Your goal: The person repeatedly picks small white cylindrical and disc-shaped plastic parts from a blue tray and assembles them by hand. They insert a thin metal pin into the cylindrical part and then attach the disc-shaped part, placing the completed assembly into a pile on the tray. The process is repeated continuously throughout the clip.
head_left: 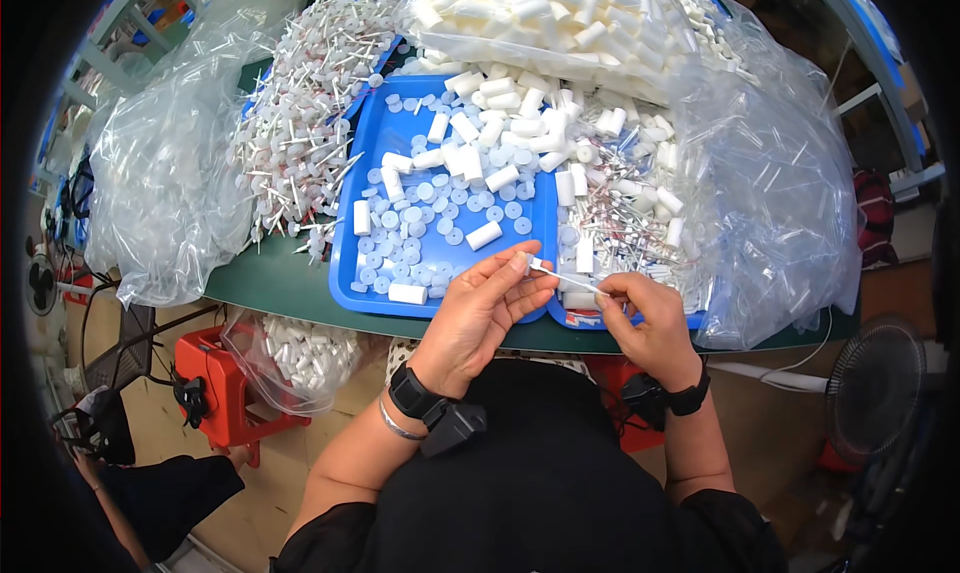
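Note:
My left hand (487, 308) is closed in a pinch on a small white piece at one end of a thin white stick (568, 277). The other end of the stick is between the thumb and fingers of my right hand (643, 318). Both hands are over the front edge of a blue tray (349, 263). Small translucent discs (411, 215) and white cylinders (484, 236) lie loose in that tray. Beside it, a second blue tray holds thin sticks with wire-like ends (625, 218), mixed with more white cylinders.
A heap of thin stems with discs on them (310, 103) lies at the left. A big clear bag of white cylinders (560, 18) stands behind the trays. Crumpled plastic bags (170, 193) flank the green table (270, 278). A red stool (215, 383) and a fan (875, 388) stand below.

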`<state>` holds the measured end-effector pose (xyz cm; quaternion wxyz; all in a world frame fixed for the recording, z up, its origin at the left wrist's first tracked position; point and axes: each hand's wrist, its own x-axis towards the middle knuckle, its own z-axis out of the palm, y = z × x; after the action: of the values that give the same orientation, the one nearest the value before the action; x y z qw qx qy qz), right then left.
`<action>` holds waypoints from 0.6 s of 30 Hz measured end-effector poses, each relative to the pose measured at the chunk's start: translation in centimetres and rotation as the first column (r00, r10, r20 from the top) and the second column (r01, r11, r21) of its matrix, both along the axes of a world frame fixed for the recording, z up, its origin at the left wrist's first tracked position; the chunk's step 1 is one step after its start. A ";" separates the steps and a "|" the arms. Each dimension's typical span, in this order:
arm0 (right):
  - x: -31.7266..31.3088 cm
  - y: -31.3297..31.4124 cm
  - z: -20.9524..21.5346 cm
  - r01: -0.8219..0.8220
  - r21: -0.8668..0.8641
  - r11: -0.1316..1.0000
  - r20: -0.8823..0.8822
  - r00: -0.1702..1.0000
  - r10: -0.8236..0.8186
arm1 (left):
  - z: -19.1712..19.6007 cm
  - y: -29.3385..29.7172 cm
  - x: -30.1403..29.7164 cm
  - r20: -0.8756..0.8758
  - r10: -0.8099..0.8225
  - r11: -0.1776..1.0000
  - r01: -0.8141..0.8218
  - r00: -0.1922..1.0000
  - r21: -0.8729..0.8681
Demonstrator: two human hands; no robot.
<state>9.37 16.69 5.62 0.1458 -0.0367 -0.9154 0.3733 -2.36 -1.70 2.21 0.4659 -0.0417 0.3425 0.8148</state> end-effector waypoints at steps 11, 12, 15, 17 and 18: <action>-0.1 -0.1 -0.3 -0.007 0.056 0.998 -0.043 0.999 0.009 | -0.2 0.0 0.0 0.000 0.027 0.999 -0.027 1.000 -0.019; -0.2 -0.1 -0.3 -0.011 0.111 0.994 -0.078 0.997 0.020 | -0.1 0.0 0.0 -0.001 0.026 0.999 -0.026 1.000 -0.021; -0.4 0.0 -0.4 -0.013 0.235 0.972 -0.160 0.986 0.052 | -0.2 0.0 -0.1 -0.010 0.026 1.000 -0.026 1.000 -0.011; -0.5 -0.1 -0.4 -0.009 0.266 0.964 -0.190 0.980 0.061 | -0.3 0.0 -0.1 -0.005 0.025 1.000 -0.025 1.000 -0.009; -0.6 -0.1 -0.4 -0.011 0.289 0.957 -0.198 0.978 0.071 | -0.3 0.0 -0.1 -0.002 0.025 1.000 -0.025 1.000 -0.009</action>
<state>8.77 16.61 5.24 0.2358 0.0426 -0.9403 0.2418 -2.44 -1.73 1.95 0.4553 -0.0471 0.3460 0.8190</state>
